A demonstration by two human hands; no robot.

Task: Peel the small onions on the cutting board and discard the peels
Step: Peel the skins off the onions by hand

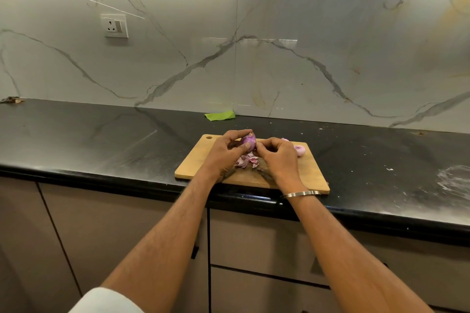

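While above the cutting board, onion clasped in left hand, right hand pinching its skin.

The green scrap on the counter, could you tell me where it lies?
The green scrap lies at the counter's back edge against the marble wall, beyond the cutting board.

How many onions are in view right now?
3: one onion held in both hands, one peeled on the board at right, one mostly hidden behind the right hand.
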